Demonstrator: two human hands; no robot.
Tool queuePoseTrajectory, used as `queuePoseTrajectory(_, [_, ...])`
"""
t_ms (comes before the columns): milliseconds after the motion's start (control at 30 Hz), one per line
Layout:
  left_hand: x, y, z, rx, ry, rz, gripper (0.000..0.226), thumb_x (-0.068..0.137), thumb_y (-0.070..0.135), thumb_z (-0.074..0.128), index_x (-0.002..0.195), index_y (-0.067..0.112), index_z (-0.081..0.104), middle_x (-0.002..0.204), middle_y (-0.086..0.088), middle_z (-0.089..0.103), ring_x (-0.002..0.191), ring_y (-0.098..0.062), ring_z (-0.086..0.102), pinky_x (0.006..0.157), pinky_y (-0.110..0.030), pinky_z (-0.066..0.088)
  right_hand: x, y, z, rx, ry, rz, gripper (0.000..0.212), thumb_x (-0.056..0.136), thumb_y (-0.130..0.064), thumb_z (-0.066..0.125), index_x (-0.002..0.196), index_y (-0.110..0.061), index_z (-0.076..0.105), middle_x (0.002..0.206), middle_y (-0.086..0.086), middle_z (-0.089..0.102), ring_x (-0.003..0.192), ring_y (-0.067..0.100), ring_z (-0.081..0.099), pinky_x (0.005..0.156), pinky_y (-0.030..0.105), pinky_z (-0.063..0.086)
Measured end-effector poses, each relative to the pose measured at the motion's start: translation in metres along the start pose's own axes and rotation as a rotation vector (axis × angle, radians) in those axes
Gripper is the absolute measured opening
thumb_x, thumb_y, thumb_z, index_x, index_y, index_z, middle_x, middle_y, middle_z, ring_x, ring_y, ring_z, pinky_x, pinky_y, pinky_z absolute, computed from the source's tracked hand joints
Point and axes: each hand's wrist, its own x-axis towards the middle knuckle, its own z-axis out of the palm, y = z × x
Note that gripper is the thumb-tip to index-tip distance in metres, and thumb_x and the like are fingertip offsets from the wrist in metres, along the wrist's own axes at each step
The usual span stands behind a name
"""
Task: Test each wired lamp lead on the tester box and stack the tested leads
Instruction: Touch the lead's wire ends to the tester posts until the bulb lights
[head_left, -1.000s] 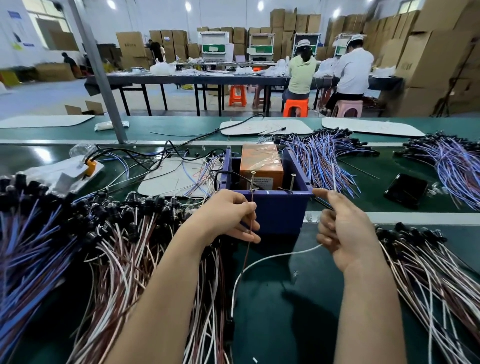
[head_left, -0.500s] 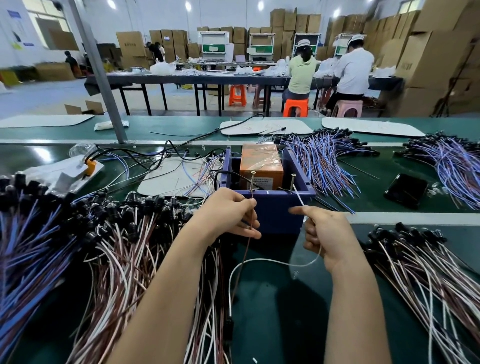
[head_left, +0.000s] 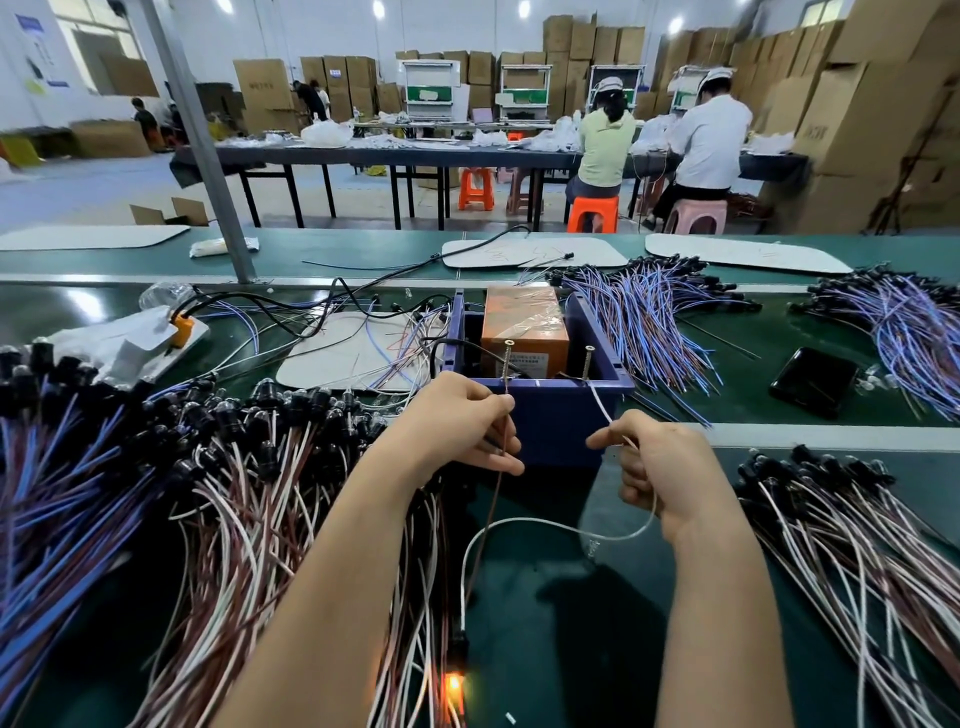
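Circuit closure: left hand (head_left: 467, 426) pinches brown wire (head_left: 492, 509) onto left post (head_left: 506, 358) of tester box (head_left: 550, 421); right hand (head_left: 670, 467) pinches white wire (head_left: 545, 526) onto right post (head_left: 587, 361). Glowing lamp (head_left: 453, 685) at lower centre suggests contact is made.

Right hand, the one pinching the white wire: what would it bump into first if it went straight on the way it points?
Probably the box, at its front wall just below the right screw. The right hand points up and left toward it, though depth is hard to judge.
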Motion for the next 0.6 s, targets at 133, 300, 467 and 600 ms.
queuePoseTrajectory(133, [0.0006, -0.0001, -0.0004, 0.000, -0.001, -0.007, 0.033, 0.100, 0.012, 0.048, 0.074, -0.006, 0.058, 0.074, -0.022, 0.063, 0.054, -0.028, 0.068, 0.051, -0.025, 0.057, -0.0034, -0.0036, -0.0026, -0.020, 0.013, 0.005, 0.026, 0.083, -0.010, 0.052, 0.063, -0.003, 0.067, 0.035, -0.007, 0.022, 0.033, 0.007, 0.020, 0.037, 0.019, 0.024])
queuePoseTrajectory(300, [0.0006, 0.0001, -0.0001, -0.001, 0.002, -0.009, 0.032, 0.100, 0.012, 0.048, 0.074, -0.006, 0.058, 0.074, -0.023, 0.063, 0.053, -0.027, 0.067, 0.052, -0.026, 0.058, -0.0055, -0.0062, -0.0032, -0.020, 0.049, -0.010, 0.028, 0.081, -0.009, 0.053, 0.057, -0.007, 0.066, 0.035, -0.008, 0.022, 0.032, 0.006, 0.020, 0.036, 0.018, 0.024])
queuePoseTrajectory(467, [-0.0005, 0.0011, -0.0003, -0.005, 0.002, -0.004, 0.032, 0.100, 0.012, 0.048, 0.075, -0.006, 0.057, 0.075, -0.023, 0.063, 0.054, -0.028, 0.067, 0.052, -0.026, 0.058, -0.0038, -0.0051, -0.0020, -0.002, 0.046, -0.012, 0.030, 0.081, -0.008, 0.053, 0.054, -0.008, 0.066, 0.036, -0.007, 0.022, 0.032, 0.007, 0.019, 0.038, 0.016, 0.022])
queuePoseTrajectory(600, [-0.0002, 0.0007, 0.0006, -0.002, 0.004, -0.002, 0.032, 0.100, 0.012, 0.048, 0.075, -0.006, 0.057, 0.077, -0.024, 0.062, 0.055, -0.028, 0.067, 0.054, -0.027, 0.059, -0.0017, -0.0027, -0.0013, 0.021, 0.045, -0.021, 0.036, 0.080, -0.007, 0.053, 0.047, -0.010, 0.065, 0.036, -0.007, 0.021, 0.033, 0.008, 0.018, 0.037, 0.016, 0.021])
